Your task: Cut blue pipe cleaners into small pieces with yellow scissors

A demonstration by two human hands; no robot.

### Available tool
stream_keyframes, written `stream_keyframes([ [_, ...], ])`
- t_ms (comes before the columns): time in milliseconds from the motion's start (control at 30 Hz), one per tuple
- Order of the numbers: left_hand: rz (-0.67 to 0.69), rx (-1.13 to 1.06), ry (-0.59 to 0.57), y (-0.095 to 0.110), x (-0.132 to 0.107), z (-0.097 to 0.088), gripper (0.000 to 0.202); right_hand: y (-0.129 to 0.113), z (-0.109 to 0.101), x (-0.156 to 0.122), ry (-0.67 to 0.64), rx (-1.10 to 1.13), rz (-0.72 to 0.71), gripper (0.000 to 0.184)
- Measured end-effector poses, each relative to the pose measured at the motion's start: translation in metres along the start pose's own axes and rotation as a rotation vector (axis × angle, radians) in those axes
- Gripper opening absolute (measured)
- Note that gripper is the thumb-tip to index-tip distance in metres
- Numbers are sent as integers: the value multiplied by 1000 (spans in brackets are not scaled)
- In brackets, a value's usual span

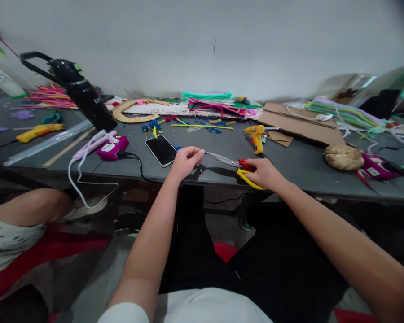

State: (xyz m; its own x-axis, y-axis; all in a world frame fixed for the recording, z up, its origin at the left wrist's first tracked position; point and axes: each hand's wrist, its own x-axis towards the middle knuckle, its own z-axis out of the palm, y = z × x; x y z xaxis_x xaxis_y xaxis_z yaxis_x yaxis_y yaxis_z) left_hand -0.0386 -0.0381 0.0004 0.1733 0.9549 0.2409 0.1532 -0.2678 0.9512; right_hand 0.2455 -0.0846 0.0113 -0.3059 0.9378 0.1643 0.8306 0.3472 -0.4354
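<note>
My right hand [263,172] grips the yellow and red handles of a pair of scissors [226,160] at the table's front edge. The metal blades point left toward my left hand [185,161]. That hand is closed in a pinch just beyond the blade tips; a bit of blue material [178,148] shows beside its fingers, but what it pinches is too small to make out. A dark phone [160,150] lies flat just left of my left hand.
On the grey table [299,157]: a yellow glue gun [256,137], cardboard pieces [299,123], pipe cleaners [215,107], a magenta box [111,147] with a cable, a black bottle [84,96], a cardboard ring [128,112]. Another person's arm [33,206] is at the left.
</note>
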Motion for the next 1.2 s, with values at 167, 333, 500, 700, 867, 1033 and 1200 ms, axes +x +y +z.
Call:
stream_keyframes([
  [167, 21, 3, -12, -1, 0, 0, 34, 0, 1, 1, -4, -1, -5, 17],
  [333, 8, 5, -15, 0, -1, 0, 35, 0, 0, 0, -7, 2, -1, 16],
  [500, 9, 0, -23, 0, 0, 0, 34, 0, 0, 0, -8, -2, -5, 15],
  [700, 12, 4, -27, 0, 0, -1, 34, 1, 1, 1, -2, -7, -1, 18],
  [867, 12, 12, -30, 0, -1, -1, 34, 0, 2, 0, 8, -9, 1, 25],
  [1033, 7, 4, -22, 2, -2, -1, 34, 0, 2, 0, 5, -8, -2, 23],
  [1200, 0, -5, -25, 2, -1, -1, 34, 1, 1, 0, -2, -16, -3, 23],
])
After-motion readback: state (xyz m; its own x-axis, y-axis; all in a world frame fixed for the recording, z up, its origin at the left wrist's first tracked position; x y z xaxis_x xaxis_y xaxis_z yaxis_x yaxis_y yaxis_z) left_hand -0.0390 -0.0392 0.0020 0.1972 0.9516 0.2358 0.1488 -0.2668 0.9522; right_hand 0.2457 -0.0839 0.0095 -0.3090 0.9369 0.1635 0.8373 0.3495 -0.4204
